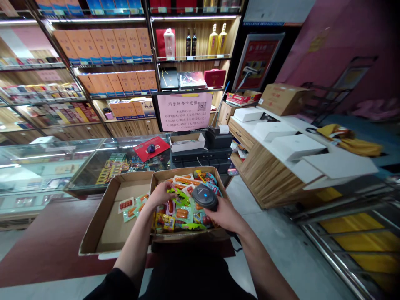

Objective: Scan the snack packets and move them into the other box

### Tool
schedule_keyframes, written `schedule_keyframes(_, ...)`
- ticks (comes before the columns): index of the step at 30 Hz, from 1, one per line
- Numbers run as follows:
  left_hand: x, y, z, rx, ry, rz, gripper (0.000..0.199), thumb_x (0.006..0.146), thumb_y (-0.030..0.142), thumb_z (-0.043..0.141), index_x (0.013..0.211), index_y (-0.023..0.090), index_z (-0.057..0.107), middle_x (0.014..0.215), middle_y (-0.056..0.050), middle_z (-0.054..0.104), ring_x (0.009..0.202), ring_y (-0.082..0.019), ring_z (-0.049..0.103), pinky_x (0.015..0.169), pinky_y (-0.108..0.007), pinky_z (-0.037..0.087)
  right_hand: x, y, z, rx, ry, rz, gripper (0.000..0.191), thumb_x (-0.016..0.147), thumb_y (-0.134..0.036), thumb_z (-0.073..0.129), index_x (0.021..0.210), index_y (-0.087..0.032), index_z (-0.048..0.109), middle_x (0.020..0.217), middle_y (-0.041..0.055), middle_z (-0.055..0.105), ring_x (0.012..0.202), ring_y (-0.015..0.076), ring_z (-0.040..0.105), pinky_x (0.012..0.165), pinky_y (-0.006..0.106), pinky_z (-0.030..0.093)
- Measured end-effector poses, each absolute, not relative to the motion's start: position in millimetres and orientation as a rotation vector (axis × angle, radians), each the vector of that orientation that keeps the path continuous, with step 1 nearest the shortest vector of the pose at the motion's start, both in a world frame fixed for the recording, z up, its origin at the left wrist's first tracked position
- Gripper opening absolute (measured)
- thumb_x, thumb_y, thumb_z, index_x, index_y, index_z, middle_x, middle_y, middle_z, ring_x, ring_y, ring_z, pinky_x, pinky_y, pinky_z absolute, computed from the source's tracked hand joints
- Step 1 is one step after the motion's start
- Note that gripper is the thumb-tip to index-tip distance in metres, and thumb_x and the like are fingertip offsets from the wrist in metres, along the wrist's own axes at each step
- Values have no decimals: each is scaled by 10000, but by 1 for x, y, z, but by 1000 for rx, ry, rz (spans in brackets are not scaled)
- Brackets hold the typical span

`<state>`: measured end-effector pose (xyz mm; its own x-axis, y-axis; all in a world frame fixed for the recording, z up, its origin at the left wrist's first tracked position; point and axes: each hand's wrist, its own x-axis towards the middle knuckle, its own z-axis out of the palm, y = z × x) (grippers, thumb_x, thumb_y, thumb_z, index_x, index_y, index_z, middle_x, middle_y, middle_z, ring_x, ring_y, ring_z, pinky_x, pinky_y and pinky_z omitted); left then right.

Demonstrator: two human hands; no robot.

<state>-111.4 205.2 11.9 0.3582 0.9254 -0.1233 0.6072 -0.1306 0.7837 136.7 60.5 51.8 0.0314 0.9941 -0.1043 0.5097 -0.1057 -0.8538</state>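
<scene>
My right hand (227, 214) is wrapped round a dark barcode scanner (203, 196) with a small blue light on its top. The scanner is above a cardboard box (190, 236) full of small snack packets, many with sausages in clear wrappers. My left hand (161, 194) reaches in over the box's left side, its fingers closed on the end of a bright green snack packet (181, 198). Joined to the left is a shallower cardboard tray (115, 233), with several sausage packets (126, 205) lying in it.
Behind the box stand a screen with a pink notice (184, 110) and a black receipt printer (218, 139). Glass display cases (56, 160) run along the left. A white-topped wooden counter (265, 175) with white boxes is at right. Metal rails (331, 254) stand lower right.
</scene>
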Motion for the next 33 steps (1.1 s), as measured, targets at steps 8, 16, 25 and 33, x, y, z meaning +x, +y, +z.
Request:
schedule_keyframes(8,-101,207,20,1099,1104,840,503,516,421,946,856,153,689,775,-46,741,640,-154,668,592,-252,513,124,59,67,-1623,-1590,947,390,728,-217,705,1115,-245,735,928,45,797,998,302,736,845,386,589)
schedule_keyframes(16,-89,207,19,947,1018,881,454,512,304,969,835,141,696,880,-84,780,689,-161,708,616,-256,562,127,62,58,-1647,-1508,1087,368,786,-277,682,1151,-242,706,786,27,772,643,250,732,695,403,602)
schedule_keyframes(25,-89,206,19,957,1021,847,474,533,314,966,879,143,691,865,-69,774,653,-143,698,579,-228,551,131,60,61,-1613,-1498,1097,329,780,-248,665,1104,-229,721,755,31,766,650,241,739,628,358,601)
schedule_keyframes(33,-99,205,19,923,1014,890,461,558,312,960,880,138,680,801,-41,748,602,-127,683,566,-230,567,128,63,64,-1609,-1512,1073,354,763,-275,708,1111,-210,726,733,34,762,706,265,740,737,405,607)
